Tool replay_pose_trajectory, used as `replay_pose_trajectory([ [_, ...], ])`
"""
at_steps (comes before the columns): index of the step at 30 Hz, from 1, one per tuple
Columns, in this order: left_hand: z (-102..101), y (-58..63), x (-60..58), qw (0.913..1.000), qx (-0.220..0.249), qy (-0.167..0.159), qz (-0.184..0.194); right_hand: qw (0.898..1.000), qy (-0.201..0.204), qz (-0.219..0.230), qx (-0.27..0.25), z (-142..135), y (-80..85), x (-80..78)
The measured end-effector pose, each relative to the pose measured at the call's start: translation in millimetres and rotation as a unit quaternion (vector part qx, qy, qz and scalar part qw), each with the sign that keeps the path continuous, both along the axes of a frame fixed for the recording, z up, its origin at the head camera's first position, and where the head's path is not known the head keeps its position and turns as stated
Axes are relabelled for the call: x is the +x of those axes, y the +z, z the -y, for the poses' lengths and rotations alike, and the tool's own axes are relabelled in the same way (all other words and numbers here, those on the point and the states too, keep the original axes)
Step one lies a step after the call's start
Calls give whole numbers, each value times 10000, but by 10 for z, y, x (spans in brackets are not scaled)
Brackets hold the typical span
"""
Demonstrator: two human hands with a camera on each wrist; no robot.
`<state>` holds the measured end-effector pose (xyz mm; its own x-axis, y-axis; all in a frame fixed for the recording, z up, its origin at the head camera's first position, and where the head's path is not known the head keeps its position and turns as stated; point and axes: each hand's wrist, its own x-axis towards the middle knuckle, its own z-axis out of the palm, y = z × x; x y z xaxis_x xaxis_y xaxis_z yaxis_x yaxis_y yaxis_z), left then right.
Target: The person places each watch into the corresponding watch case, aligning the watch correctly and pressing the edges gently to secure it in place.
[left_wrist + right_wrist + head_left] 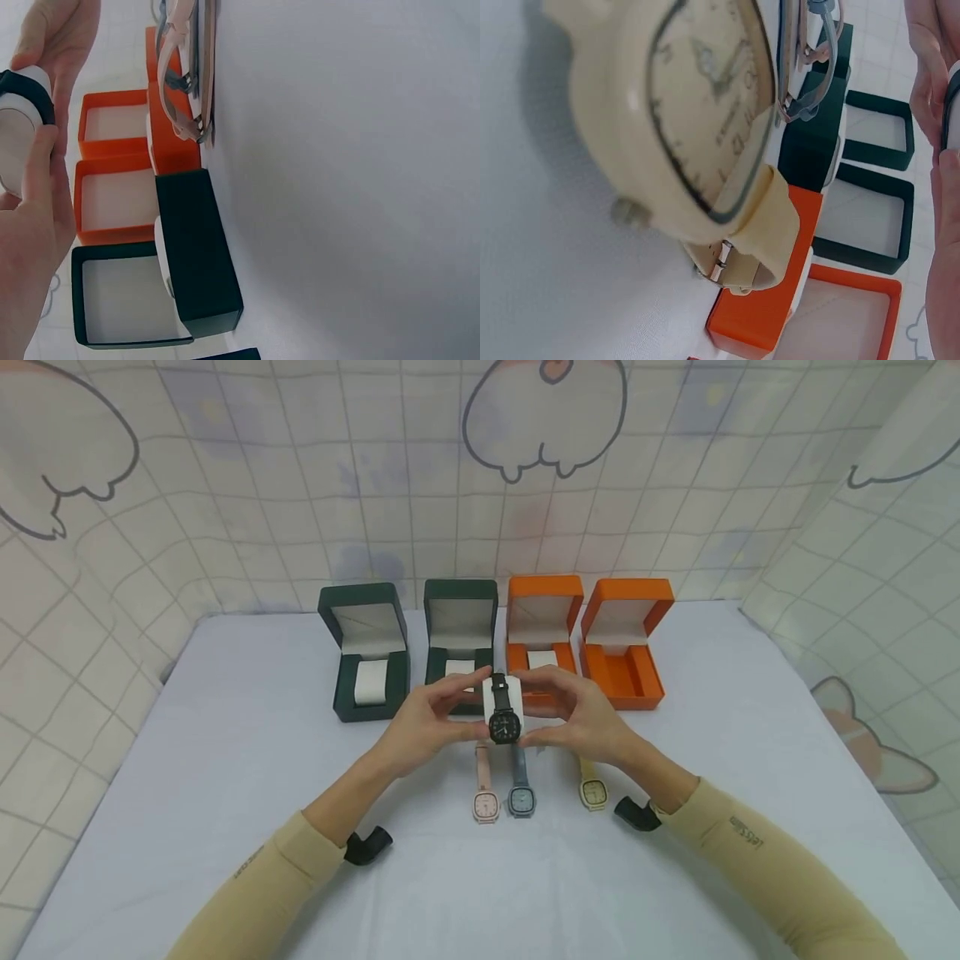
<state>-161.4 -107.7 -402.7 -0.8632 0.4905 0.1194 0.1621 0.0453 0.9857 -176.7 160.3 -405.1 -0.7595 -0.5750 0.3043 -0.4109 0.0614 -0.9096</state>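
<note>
Both hands hold up a white watch cushion (488, 697) with a black watch (504, 725) strapped round it, dial facing the head camera. My left hand (423, 727) grips the cushion's left side between thumb and fingers. From the other side my right hand (581, 714) pinches it the same way. In the left wrist view the dark strap (30, 91) wraps the white cushion between the two hands. Below them on the table lie a pink watch (486, 806), a blue watch (521, 800) and a yellow watch (593, 792).
Behind the hands stand open boxes in a row: a green box (345, 693) with a white cushion, a second green box (437, 667), an orange box (517, 660) with a cushion, and a right orange box (654, 681) showing its orange inner compartment. A patterned cloth wall (420, 518) rises behind.
</note>
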Motion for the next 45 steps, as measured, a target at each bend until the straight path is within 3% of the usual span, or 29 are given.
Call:
replay_pose_trajectory([
  [8, -32, -38, 16, 9997, 89, -205, -120, 9990, -218, 203, 320, -11, -26, 7],
  [12, -71, -40, 50, 9980, 181, -203, -569, 9985, -239, 318, 383, -14, -37, 3],
  [16, -110, -43, 88, 9936, -47, 62, -1127, 9983, -274, 307, 416, -22, -51, -5],
  [19, -129, -49, 108, 9906, -243, 217, -1329, 9982, -279, 331, 420, -20, -65, -13],
  [35, -153, -106, 121, 9863, -391, 270, -1580, 9976, -119, 446, 515, 20, -35, -6],
  [45, -170, -129, 127, 9788, -503, 391, -1947, 9969, -221, 491, 575, 39, -47, -10],
])
